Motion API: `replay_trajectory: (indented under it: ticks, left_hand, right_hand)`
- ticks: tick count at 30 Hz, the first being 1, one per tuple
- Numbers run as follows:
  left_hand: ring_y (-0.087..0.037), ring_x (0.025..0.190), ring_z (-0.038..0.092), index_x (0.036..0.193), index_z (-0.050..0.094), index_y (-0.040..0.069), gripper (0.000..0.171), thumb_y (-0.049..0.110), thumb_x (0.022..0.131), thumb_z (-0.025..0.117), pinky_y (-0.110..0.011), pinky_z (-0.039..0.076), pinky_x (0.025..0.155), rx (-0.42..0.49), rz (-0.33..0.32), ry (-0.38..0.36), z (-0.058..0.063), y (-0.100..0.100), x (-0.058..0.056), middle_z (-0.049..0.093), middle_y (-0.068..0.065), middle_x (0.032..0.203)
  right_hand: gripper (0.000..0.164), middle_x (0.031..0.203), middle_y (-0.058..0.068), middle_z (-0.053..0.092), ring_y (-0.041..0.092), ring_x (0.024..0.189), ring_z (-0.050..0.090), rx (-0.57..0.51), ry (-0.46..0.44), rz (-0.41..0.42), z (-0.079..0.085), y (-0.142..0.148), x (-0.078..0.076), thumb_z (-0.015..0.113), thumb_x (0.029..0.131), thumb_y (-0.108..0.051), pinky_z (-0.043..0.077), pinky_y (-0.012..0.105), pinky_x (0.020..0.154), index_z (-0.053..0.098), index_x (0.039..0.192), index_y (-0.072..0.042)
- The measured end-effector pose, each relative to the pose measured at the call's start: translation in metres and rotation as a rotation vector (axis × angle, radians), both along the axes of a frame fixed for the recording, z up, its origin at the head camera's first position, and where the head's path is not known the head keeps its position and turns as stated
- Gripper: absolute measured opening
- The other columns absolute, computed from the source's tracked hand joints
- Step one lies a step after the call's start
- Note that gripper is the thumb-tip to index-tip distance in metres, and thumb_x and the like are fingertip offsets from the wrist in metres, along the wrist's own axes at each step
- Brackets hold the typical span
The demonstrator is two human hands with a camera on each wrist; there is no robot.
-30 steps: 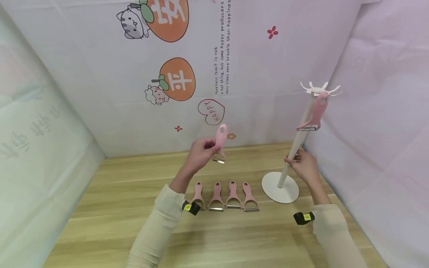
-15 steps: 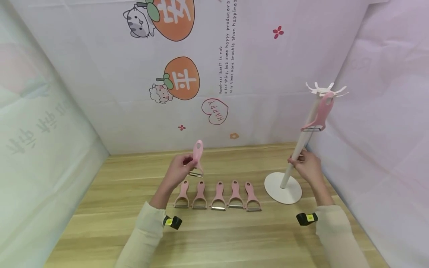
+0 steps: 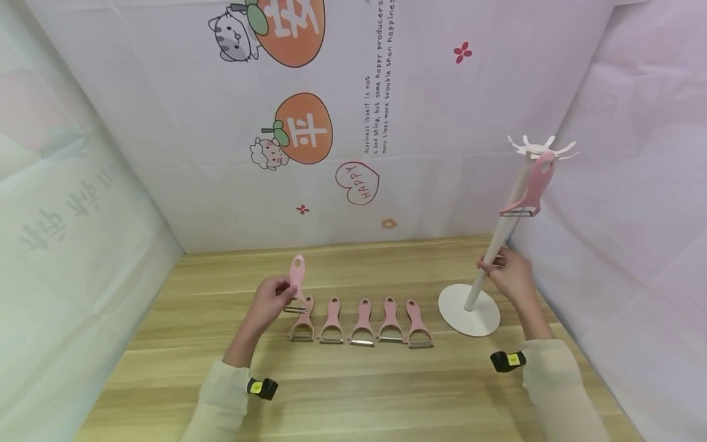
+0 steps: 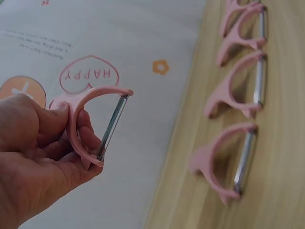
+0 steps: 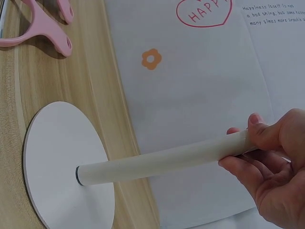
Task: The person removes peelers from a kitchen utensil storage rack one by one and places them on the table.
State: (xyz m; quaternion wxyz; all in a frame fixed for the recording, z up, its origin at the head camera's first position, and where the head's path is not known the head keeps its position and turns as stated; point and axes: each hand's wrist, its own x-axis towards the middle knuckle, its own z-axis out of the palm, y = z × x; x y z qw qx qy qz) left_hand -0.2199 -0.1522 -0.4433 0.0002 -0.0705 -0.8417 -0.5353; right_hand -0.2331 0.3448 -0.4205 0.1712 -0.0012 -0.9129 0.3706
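Observation:
My left hand (image 3: 269,302) pinches a pink peeler (image 3: 297,274) by its handle, hole end up and blade down, above the left end of a row of peelers. In the left wrist view the held peeler's metal blade (image 4: 113,126) shows beyond the fingers. Several pink peelers lie side by side on the table, among them one (image 3: 332,320) near the row's left and one (image 3: 418,325) at its right end. With its fingers round the pole, my right hand (image 3: 510,272) grips a white stand (image 3: 486,264). Another pink peeler (image 3: 534,187) hangs from the stand's hooked top.
The stand's round white base (image 3: 469,319) rests on the wooden table (image 3: 342,393), right of the row. White printed cloth (image 3: 248,209) rises behind the table and along both sides. Curved hooks (image 3: 544,147) spread out at the stand's top.
My left hand has moved left and down with the peeler, from behind the row's middle to its left end. My right hand keeps its grip on the pole; the view has shifted slightly.

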Motion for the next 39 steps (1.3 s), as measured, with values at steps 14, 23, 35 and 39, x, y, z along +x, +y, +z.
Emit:
replay_trajectory:
  ticks: [14,23,35,39]
  left_hand:
    - [-0.019,0.070,0.052,0.112,0.062,-0.017,0.022,-0.006,0.096,0.051,-0.020,0.043,0.057,-0.160,0.012,-0.080,-0.051,-0.042,-0.001,0.062,-0.025,0.086]
    - [-0.017,0.073,0.054,0.101,0.067,-0.012,0.015,-0.008,0.093,0.054,-0.020,0.046,0.064,-0.237,0.020,-0.089,-0.074,-0.046,-0.003,0.066,-0.016,0.085]
    - [-0.022,0.079,0.062,0.109,0.064,-0.015,0.021,-0.005,0.092,0.057,-0.032,0.054,0.069,-0.381,0.108,-0.108,-0.073,-0.039,0.001,0.070,-0.022,0.096]
    - [-0.024,0.078,0.061,0.111,0.061,-0.015,0.022,-0.005,0.092,0.056,-0.031,0.053,0.064,-0.413,0.124,-0.135,-0.073,-0.038,0.004,0.068,-0.024,0.096]
  right_hand:
    - [0.020,0.104,0.030,0.072,0.046,0.101,0.069,0.002,0.001,-0.012,0.002,0.004,0.001,0.070,0.091,-0.009,0.059,0.051,0.078,0.067,0.104,0.006]
    - [0.020,0.103,0.030,0.072,0.046,0.100,0.070,-0.002,0.010,-0.002,0.002,0.005,-0.001,0.071,0.090,-0.009,0.059,0.034,0.071,0.067,0.104,0.006]
    - [0.021,0.104,0.029,0.072,0.044,0.099,0.071,-0.018,0.000,0.017,0.000,0.006,0.000,0.069,0.093,-0.011,0.060,0.035,0.072,0.066,0.106,0.005]
    - [0.025,0.105,0.029,0.072,0.016,0.089,0.074,-0.059,0.000,0.135,-0.004,0.013,-0.003,0.068,0.094,-0.013,0.056,0.020,0.069,0.065,0.112,0.005]
